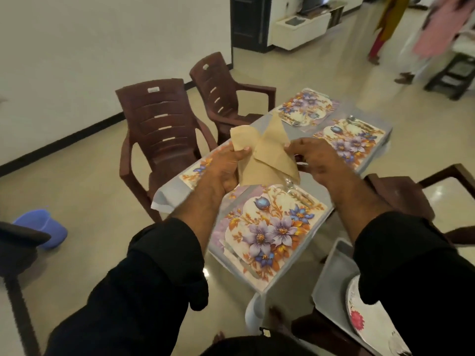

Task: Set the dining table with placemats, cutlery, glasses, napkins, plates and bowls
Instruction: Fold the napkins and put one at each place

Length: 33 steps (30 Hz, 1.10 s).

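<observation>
On the far left I see a blue bucket (41, 227) on the floor, then two brown plastic chairs (159, 134) drawn up along the far side of the table (164, 199). My left hand (226, 168) has its fingers curled round the left edge of a beige folded napkin (264, 152), thumb on top. The napkin is held up in the air above the table, between the floral placemats (270, 232). My right hand (321, 163) pinches the napkin's right edge with thumb and fingertips. Cutlery (293, 188) lies on the near placemat, partly hidden behind the napkin. Low on the right, a grey tray (331, 273) carries a flowered plate (359, 322), largely covered by my right sleeve.
</observation>
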Each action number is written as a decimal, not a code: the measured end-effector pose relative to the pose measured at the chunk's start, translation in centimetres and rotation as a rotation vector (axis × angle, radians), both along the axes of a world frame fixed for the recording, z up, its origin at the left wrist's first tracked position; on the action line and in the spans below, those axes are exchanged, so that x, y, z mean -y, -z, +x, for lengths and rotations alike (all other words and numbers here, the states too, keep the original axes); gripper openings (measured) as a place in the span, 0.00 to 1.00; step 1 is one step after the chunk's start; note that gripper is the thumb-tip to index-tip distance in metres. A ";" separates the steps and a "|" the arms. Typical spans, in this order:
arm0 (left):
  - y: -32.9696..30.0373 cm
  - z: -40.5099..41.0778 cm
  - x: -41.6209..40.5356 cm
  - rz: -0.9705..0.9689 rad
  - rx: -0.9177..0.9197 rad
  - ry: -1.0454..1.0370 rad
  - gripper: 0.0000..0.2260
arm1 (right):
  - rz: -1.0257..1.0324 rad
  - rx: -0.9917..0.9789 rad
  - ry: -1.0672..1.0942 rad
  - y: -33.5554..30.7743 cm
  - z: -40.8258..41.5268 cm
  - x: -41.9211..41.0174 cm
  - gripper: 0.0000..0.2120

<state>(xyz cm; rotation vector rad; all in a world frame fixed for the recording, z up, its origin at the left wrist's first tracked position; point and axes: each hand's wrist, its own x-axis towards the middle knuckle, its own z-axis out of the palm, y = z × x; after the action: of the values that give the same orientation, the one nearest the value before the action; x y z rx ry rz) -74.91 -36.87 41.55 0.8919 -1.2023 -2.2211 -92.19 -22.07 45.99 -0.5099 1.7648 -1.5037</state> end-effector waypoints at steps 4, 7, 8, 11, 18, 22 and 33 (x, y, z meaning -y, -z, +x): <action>1.0 -5.2 -0.1 0.030 0.029 0.002 0.07 | 0.084 -0.125 0.117 1.1 -4.3 -1.7 0.09; 2.4 -9.2 0.0 0.049 0.105 -0.027 0.06 | 0.094 -0.159 0.190 3.6 -8.0 -2.3 0.08; 2.8 -10.6 -0.1 0.055 0.129 -0.038 0.06 | 0.121 -0.172 0.203 4.6 -9.4 -2.3 0.07; 4.3 -15.1 0.5 0.052 0.205 -0.059 0.10 | 0.217 -0.217 0.211 7.9 -14.2 -1.9 0.08; 6.3 -23.6 3.9 -0.002 0.350 -0.146 0.11 | 0.447 -0.533 0.150 14.0 -22.8 0.4 0.06; 7.4 -26.7 5.5 0.003 0.374 -0.176 0.07 | 0.491 -0.832 0.115 16.6 -24.8 2.2 0.08; 12.4 -30.6 8.4 0.041 0.412 -0.187 0.11 | 0.708 -1.231 -0.197 28.5 -21.6 1.7 0.08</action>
<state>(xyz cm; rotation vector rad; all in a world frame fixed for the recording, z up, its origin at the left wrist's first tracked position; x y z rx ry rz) -105.54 -45.24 29.20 1.4671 -1.1894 -1.9759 -113.78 -23.74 17.50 -1.3170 2.8186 -0.2285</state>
